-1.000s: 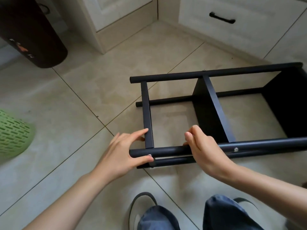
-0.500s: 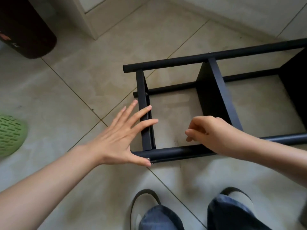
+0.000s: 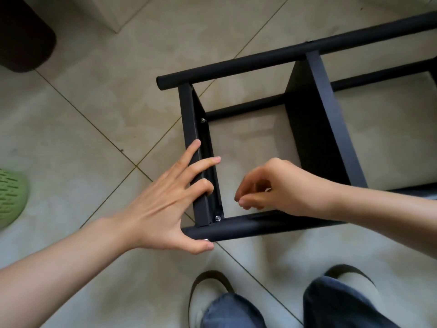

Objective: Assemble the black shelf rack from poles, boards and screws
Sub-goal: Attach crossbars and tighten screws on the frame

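The black shelf rack (image 3: 260, 65) lies on its side on the tiled floor. Its end board (image 3: 189, 119) joins the far pole to the near pole (image 3: 248, 227), and a middle board (image 3: 314, 129) stands further right. Silver screws show at the end board's lower corner (image 3: 217, 218) and upper corner (image 3: 203, 120). My left hand (image 3: 163, 204) holds the end board, fingers hooked over its top edge and thumb pressed against the near pole's end beside a screw head (image 3: 206, 240). My right hand (image 3: 279, 188) hovers inside the frame just above the near pole, fingers curled, with nothing visible in them.
A green perforated basket (image 3: 9, 197) sits at the left edge and a dark brown bin (image 3: 23, 36) at the top left. A pale cabinet base (image 3: 118, 13) runs along the top. My slippered feet (image 3: 212, 294) stand just below the near pole.
My right hand has let go of the near pole and lifted inside the frame. My left hand shifted from the pole's end onto the end board. The view has moved closer.
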Tool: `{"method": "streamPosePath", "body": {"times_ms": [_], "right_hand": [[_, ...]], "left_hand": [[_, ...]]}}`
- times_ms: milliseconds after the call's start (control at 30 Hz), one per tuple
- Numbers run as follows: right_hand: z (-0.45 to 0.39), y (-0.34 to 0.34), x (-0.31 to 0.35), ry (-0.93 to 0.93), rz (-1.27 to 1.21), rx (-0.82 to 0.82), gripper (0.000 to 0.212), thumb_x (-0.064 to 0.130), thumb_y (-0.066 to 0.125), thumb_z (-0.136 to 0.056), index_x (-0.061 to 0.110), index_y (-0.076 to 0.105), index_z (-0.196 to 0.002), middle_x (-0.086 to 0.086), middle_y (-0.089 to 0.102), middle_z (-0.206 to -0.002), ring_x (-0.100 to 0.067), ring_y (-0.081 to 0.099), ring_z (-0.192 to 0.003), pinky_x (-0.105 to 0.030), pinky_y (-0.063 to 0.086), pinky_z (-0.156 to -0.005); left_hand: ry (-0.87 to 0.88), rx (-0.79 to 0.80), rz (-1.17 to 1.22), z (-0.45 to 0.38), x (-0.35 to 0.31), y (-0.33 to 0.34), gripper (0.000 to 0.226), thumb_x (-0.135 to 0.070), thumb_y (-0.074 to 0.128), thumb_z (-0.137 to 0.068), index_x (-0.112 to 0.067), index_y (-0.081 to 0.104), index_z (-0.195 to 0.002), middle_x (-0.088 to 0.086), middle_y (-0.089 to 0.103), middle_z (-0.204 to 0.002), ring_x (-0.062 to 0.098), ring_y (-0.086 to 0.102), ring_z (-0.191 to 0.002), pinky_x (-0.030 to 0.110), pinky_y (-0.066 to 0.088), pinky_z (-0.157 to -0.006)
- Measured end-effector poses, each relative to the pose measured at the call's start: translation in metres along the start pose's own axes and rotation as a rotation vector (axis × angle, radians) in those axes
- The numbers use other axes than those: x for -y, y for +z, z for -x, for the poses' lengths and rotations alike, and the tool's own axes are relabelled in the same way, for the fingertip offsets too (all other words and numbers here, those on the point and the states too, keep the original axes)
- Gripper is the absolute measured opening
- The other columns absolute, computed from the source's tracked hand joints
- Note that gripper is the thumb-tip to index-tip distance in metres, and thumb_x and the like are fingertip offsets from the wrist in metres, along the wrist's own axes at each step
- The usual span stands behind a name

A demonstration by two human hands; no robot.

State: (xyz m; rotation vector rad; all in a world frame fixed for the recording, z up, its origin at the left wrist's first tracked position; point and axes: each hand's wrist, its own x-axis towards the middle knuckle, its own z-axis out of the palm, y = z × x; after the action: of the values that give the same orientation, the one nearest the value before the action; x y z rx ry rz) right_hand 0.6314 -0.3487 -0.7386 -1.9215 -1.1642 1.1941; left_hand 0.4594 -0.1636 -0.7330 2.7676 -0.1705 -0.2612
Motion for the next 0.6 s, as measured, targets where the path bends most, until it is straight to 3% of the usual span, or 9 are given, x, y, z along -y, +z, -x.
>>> {"method": "streamPosePath", "body": {"times_ms": [133, 233, 333, 467, 600], "right_hand": [[-0.012, 0.002, -0.003, 0.032, -0.037, 0.070, 0.015, 0.028, 0.077, -0.083, 0.026, 0.072, -0.097, 0.009, 0.075, -0.073, -0.003, 0.068, -0.068, -0.015, 0.051, -0.067], [-0.022, 0.002, -0.003, 0.049, -0.089, 0.071, 0.018, 0.027, 0.080, -0.080, 0.024, 0.063, -0.087, 0.011, 0.074, -0.070, 0.001, 0.066, -0.064, -0.010, 0.047, -0.062], [-0.034, 0.002, 0.000, 0.041, -0.137, 0.104, 0.010, 0.020, 0.078, -0.081, 0.019, 0.069, -0.079, 0.006, 0.074, -0.070, 0.003, 0.061, -0.058, -0.008, 0.045, -0.063], [-0.046, 0.008, 0.001, 0.055, -0.303, 0.223, 0.006, 0.013, 0.070, -0.089, 0.014, 0.074, -0.086, -0.002, 0.073, -0.073, -0.003, 0.059, -0.062, -0.016, 0.051, -0.063], [-0.048, 0.018, -0.002, 0.182, -0.511, 0.334, 0.008, 0.012, 0.066, -0.092, 0.011, 0.074, -0.091, -0.003, 0.071, -0.077, -0.008, 0.062, -0.070, -0.019, 0.056, -0.068]], "left_hand": [[0.008, -0.017, 0.027, -0.003, 0.000, 0.000, 0.070, -0.075, 0.069, -0.065, -0.020, 0.053, -0.104, -0.002, 0.035, -0.157, 0.032, -0.002, -0.155, 0.030, 0.037, -0.093], [0.025, -0.015, 0.051, -0.002, 0.001, 0.001, 0.067, -0.073, 0.070, -0.066, -0.021, 0.054, -0.106, -0.003, 0.037, -0.157, 0.034, 0.000, -0.155, 0.035, 0.041, -0.097], [0.041, -0.024, 0.070, -0.003, 0.002, 0.002, 0.065, -0.071, 0.070, -0.067, -0.022, 0.054, -0.106, -0.003, 0.037, -0.157, 0.036, 0.001, -0.155, 0.037, 0.041, -0.099], [0.046, -0.020, 0.088, -0.002, 0.004, 0.005, 0.065, -0.069, 0.071, -0.066, -0.021, 0.055, -0.108, -0.003, 0.034, -0.158, 0.037, -0.001, -0.155, 0.038, 0.034, -0.106], [0.048, -0.022, 0.099, -0.002, 0.004, 0.006, 0.066, -0.069, 0.072, -0.066, -0.026, 0.052, -0.113, -0.004, 0.032, -0.159, 0.036, 0.000, -0.155, 0.040, 0.033, -0.109]]}}
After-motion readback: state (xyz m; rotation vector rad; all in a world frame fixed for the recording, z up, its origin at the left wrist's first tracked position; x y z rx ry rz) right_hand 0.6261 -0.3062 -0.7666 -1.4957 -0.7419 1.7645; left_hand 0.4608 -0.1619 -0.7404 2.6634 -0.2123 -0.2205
